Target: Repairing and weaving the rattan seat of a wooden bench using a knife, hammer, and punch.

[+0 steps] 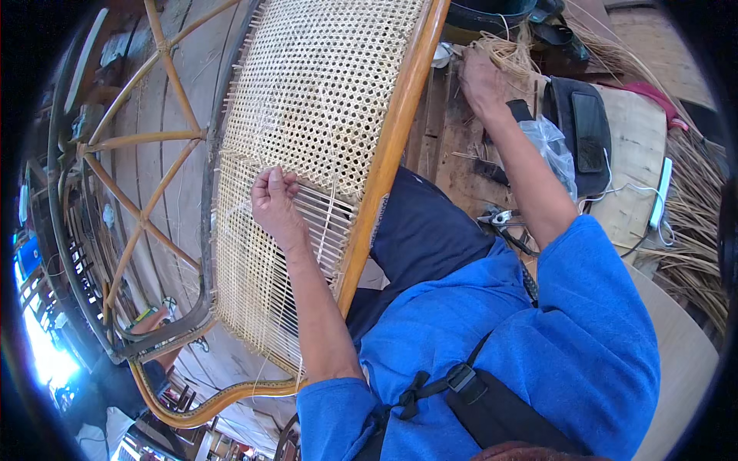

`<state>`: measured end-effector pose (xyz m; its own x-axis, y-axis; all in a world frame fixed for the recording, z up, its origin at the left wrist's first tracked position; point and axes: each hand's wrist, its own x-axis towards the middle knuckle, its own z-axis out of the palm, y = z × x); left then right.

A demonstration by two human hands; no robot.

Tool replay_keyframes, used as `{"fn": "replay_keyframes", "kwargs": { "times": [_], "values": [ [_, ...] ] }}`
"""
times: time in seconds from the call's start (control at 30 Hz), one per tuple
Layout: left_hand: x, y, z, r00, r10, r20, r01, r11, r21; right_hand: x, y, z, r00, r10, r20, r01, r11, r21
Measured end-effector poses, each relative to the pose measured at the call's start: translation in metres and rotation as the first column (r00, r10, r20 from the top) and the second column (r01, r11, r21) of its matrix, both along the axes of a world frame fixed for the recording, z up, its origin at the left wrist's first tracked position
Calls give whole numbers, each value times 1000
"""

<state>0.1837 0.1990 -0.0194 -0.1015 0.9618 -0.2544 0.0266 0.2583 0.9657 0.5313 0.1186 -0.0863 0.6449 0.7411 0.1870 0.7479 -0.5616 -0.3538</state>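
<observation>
- So the main thing here is the pale woven cane panel [323,84], set in a curved honey-brown wooden frame [405,115] that slants right in front of the person. I'll place everything off that panel.
- Its far part is tightly woven with little holes; its near part has bare strands with gaps. My guess is it's that close so both parts are in easy reach.
- Left hand [278,207] is on the panel, where the tight weave meets the open strands. Thumb and fingers look pressed together in a closed grip, maybe because the strands are so thin. Can't tell if one's pinched in there.
- Right hand [482,77] reaches past the panel's right edge, beside a loose tangle of straw-coloured cane strips [511,55]. Fingers are bent, but I can't tell if that grip is open or closed on something.
- Metal pliers with dark handles [500,219] lie right of the panel, near the blue short-sleeved shirt [461,307], probably to be handy.
- Further right of the panel, a black rectangular phone [590,132] rests on a dark fabric bag [565,100], likely parked out of the way.
</observation>
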Motion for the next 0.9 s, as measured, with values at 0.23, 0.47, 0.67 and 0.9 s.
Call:
{"fn": "replay_keyframes", "kwargs": {
  "times": [0.23, 0.47, 0.67, 0.9],
  "values": [
    [-7, 2, -1, 993, -118, -17, 119, 993, 24, 21, -1, -16, 978, 85, 191, -62, 990, -126],
    [-16, 8, -1, 969, -191, -157, 177, 979, -97, -17, -39, 36, 885, 103, -455, -74, 994, 80],
    [-18, 9, -7, 982, -167, 85, 175, 980, -96, -131, -8, 121, 433, 142, -890, -40, 990, 138],
    [-21, 9, -5, 975, -112, 194, 137, 983, -123, -215, 55, 112, 646, 373, -666, -362, 918, 162]
  ]
}}
